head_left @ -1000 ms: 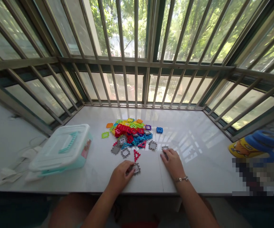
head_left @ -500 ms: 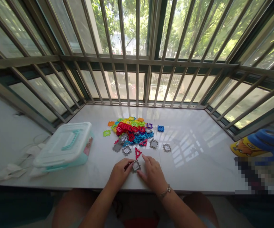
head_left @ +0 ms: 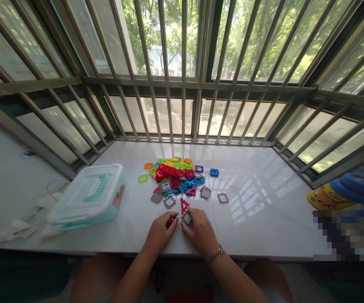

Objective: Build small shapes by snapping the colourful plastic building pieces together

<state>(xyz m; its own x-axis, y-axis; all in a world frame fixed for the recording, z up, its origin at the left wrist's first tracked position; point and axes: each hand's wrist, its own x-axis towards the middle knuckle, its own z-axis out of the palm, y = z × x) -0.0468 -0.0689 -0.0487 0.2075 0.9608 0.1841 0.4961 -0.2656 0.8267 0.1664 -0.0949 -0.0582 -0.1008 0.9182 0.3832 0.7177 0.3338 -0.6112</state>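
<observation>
Between the thumb and fingers of my right hand [head_left: 202, 229] is a grey square interlocking block [head_left: 186, 218] with notched edges, held just above the white tabletop. My left hand [head_left: 162, 230] is beside it on the left, fingers curled, with a small gap between thumb and forefinger and no block seen there. A red triangular block [head_left: 184, 205] lies just beyond my right fingertips. Further off is a heap of colourful interlocking blocks [head_left: 178, 172]. Loose grey blocks lie at its near side, including one with a window pattern [head_left: 170, 202].
A lidded clear-and-teal storage box [head_left: 87, 193] stands at the left, with crumpled white tissue [head_left: 18, 229] by it. At the right a yellow and blue bottle [head_left: 336, 193] lies near a pixelated patch. Barred windows [head_left: 194, 84] enclose the white table [head_left: 257, 219].
The grey square block has passed from my left fingers into my right hand and shifted slightly right. My left hand has come away from it.
</observation>
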